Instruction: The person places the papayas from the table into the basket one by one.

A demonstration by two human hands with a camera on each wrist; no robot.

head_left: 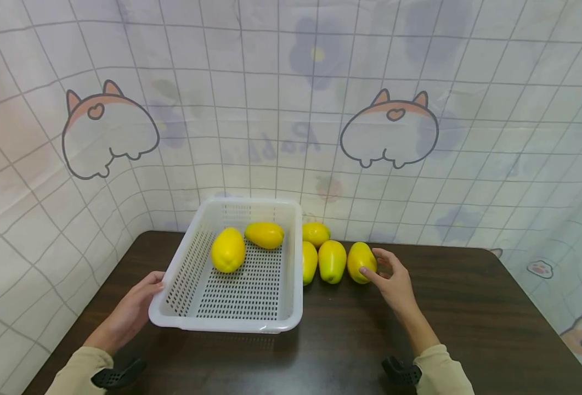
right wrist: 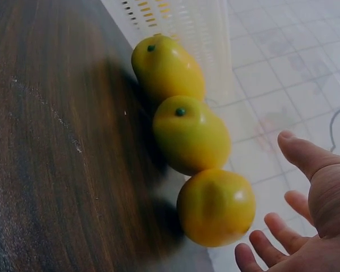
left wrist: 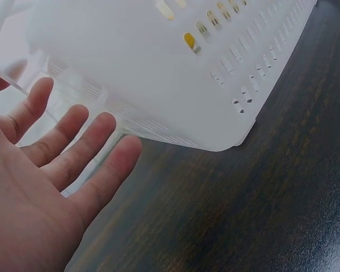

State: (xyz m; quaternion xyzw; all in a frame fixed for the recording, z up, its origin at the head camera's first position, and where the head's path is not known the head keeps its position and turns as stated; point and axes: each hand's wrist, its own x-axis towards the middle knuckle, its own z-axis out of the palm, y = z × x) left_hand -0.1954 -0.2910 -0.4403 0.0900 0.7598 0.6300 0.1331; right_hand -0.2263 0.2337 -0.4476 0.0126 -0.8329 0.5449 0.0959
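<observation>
A white perforated plastic basket (head_left: 241, 325) stands on the table, with two yellow mangoes (head_left: 228, 250) inside. At its left rim, my left hand (head_left: 128, 315) pinches the edge between thumb and index finger; the other fingers (left wrist: 105, 184) extend loosely along the outer wall. To the right of the basket lie several yellow-green mangoes (head_left: 332, 261), one partly hidden by the basket wall. Around the rightmost mango (head_left: 361, 263) my right hand (head_left: 394, 285) is spread, thumb on the near side. In the right wrist view a gap shows between that hand and this mango (right wrist: 216, 208).
The dark wooden table (head_left: 468, 323) has a rounded far right corner. Behind it and along both sides hangs a white gridded cloth (head_left: 271, 99) printed with cartoon animals. Black straps (head_left: 118, 375) are on both wrists.
</observation>
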